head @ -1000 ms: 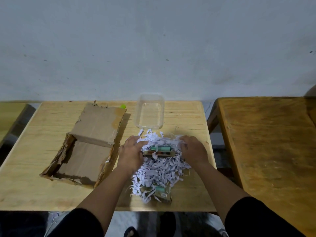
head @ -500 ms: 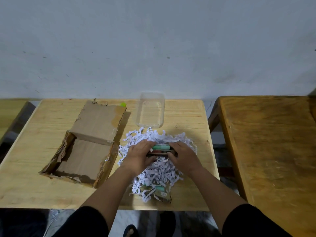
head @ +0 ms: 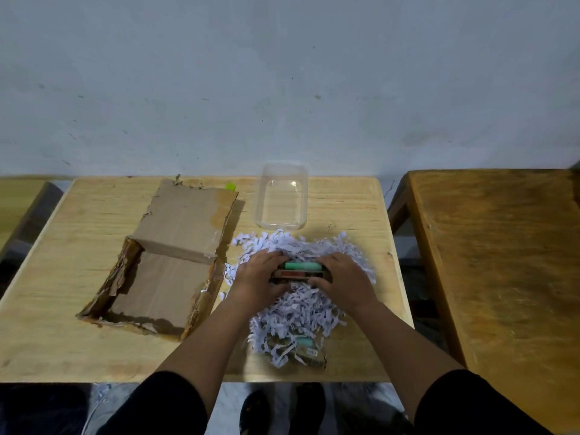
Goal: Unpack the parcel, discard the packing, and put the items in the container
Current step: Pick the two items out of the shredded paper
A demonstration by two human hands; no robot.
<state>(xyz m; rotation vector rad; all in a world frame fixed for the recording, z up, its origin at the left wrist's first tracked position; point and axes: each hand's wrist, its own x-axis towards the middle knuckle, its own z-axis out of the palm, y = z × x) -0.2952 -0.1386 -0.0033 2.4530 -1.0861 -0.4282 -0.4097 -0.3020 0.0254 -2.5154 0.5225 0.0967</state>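
Observation:
A heap of white shredded paper [head: 301, 309] lies on the light wooden table [head: 78, 246]. On top of it sits a small packaged item [head: 303, 270] with a green bar and a reddish-brown one. My left hand [head: 257, 277] grips its left end and my right hand [head: 342, 277] its right end. A second similar item [head: 309, 351] lies half buried at the heap's near edge. A clear plastic container [head: 281, 197] stands just beyond the heap, with nothing in it. The torn cardboard parcel [head: 163, 265] lies open to the left, with no items in it.
A small green thing [head: 230, 186] peeks out behind the parcel's flap. A darker wooden table [head: 502, 262] stands to the right across a narrow gap. Another table edge [head: 18, 196] shows at far left. Paper shreds lie on the floor below.
Both hands have closed in from the sides of the heap onto the ends of the green and brown item. The shredded paper has spread out around them.

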